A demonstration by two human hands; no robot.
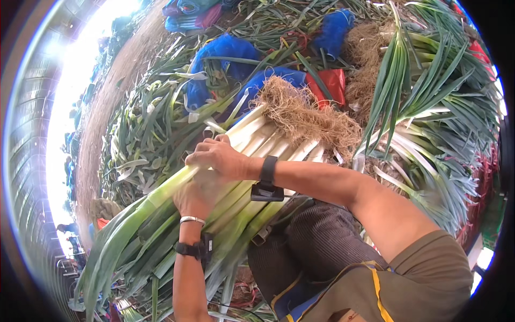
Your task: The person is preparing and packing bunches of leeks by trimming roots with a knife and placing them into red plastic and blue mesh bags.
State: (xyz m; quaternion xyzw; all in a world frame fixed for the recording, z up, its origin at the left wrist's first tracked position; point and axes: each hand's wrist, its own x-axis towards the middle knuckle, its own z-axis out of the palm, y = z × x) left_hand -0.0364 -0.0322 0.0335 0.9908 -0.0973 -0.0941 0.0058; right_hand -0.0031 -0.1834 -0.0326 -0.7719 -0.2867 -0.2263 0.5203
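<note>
"Head view: where are the leeks [230, 206]?"

"Slantwise across the middle, in one big bundle before the person. Their matted roots [316, 123] point to the upper right, the white shanks come next, and the green leaves fan out to the lower left."

"And the hands?"

"The right hand [221, 158] is at the bundle's upper-left edge, fingers curled round the outer leek [161, 196]. The left hand [194, 198] is just below it, against the bundle, but it is blurred and partly hidden, so one cannot tell whether it grasps anything."

"Anything on the wrists?"

"A black strap [268, 169] on the right; on the left, another black strap [190, 248] and a pale bracelet [192, 219] nearer the hand."

"What lies around?"

"A blue mesh bag [228, 48] beyond the bundle, a red sheet [333, 87] just behind the roots, loose leaves [145, 129] strewn to the left, and a second heap of leeks [429, 107] on the right. The person's dark ribbed trousers [327, 231] show below the roots."
</note>
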